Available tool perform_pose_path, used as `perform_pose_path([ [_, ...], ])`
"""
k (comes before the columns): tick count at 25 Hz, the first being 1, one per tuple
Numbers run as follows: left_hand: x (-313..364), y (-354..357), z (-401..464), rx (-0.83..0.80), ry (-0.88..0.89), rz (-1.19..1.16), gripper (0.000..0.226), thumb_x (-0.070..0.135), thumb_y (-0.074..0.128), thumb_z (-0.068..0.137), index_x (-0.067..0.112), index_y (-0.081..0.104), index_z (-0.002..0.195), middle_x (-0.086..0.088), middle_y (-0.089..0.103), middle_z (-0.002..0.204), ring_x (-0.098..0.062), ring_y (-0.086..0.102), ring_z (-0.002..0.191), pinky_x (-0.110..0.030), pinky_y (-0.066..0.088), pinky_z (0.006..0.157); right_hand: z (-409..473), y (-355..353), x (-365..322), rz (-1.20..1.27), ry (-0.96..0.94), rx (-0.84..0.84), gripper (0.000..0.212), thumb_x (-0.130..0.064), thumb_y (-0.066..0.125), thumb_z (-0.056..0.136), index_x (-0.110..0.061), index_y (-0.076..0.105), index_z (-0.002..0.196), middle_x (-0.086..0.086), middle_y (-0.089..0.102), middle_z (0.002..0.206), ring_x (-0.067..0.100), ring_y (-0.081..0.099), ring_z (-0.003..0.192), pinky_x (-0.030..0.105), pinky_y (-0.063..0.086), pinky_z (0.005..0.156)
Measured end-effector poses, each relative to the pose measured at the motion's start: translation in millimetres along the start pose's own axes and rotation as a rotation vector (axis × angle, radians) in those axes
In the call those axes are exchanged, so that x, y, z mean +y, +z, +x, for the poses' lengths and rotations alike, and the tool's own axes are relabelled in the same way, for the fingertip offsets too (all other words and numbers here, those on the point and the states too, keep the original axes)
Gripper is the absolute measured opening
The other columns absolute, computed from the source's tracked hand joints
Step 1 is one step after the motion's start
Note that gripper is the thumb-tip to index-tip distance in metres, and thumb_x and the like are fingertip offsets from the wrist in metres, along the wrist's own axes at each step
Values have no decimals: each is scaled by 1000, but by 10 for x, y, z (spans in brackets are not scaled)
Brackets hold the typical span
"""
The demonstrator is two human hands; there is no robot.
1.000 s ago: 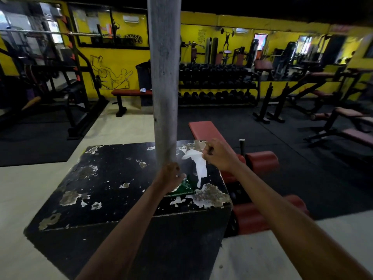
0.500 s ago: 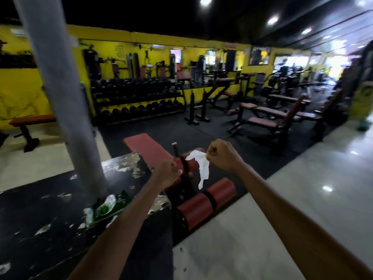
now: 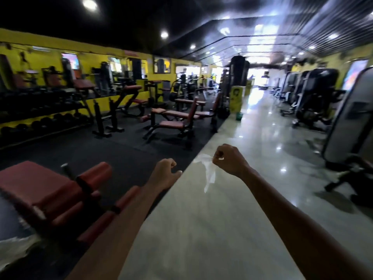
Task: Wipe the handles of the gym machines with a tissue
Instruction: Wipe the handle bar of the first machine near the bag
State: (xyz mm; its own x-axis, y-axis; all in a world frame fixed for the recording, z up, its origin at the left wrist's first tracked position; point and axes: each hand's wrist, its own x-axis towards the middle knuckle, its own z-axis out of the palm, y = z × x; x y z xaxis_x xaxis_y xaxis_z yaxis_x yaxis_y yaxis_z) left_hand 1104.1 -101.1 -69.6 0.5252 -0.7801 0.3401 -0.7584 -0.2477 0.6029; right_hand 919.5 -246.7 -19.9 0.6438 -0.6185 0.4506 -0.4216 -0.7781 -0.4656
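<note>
My right hand (image 3: pixel 229 159) is raised in front of me as a fist and grips a white tissue (image 3: pixel 207 171), which hangs down to its left over the pale floor. My left hand (image 3: pixel 165 172) is held out beside it with its fingers curled and nothing in it. Both forearms reach forward from the bottom of the view. Gym machines (image 3: pixel 314 98) with dark frames stand along the right side of the aisle, apart from my hands. Their handles are too blurred to make out.
A red padded bench with roller pads (image 3: pixel 50 190) stands close at my lower left on black matting. More red benches (image 3: pixel 175 118) and a dumbbell rack (image 3: pixel 40 110) fill the left side. A glossy tiled aisle (image 3: pixel 252 138) runs ahead, with a grey machine shroud (image 3: pixel 351 118) at right.
The view has swung right, away from the pillar and the black box, toward the long aisle. My left hand let go of the pillar. The tissue stays in my right hand.
</note>
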Motion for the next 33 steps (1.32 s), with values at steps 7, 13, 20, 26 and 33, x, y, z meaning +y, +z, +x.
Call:
perform_pose_path([
  [7,1877,1624,27,-174,243,-153,34,24,75,79,2,65,103,-12,65,104,-24,60,96,-23,41,80,-1021,-1611,1636,-180,245,148,9,-10,70,73,-9,63,68,3,58,75,20,56,70,32,46,65],
  [13,3392,2832,-160,-376,483,-265,33,26,75,78,4,66,101,-11,65,102,-25,60,96,-26,44,80,-2199,-2742,2594,-297,591,286,13,-10,69,75,-11,62,64,1,60,71,15,56,64,29,45,59],
  [20,5178,4196,-539,-642,767,-387,37,27,73,80,4,65,108,-8,62,108,-23,59,103,-26,45,84,-3551,-4013,3363,-455,918,463,12,-9,68,74,-12,60,66,0,56,73,14,52,66,27,39,57],
  [26,6568,4997,-901,-822,1006,-458,35,29,70,83,5,64,108,-9,64,109,-22,59,105,-28,45,85,-4412,-4770,3676,-579,1156,633,22,-9,66,79,-18,53,63,-2,53,77,14,54,68,29,45,60],
  [33,7753,5665,-1785,-988,1251,-515,34,26,66,86,0,63,108,-12,62,106,-25,58,102,-26,41,77,-5475,-5291,3855,-686,1407,780,12,-10,65,77,-4,60,69,11,59,72,19,52,66,31,38,56],
])
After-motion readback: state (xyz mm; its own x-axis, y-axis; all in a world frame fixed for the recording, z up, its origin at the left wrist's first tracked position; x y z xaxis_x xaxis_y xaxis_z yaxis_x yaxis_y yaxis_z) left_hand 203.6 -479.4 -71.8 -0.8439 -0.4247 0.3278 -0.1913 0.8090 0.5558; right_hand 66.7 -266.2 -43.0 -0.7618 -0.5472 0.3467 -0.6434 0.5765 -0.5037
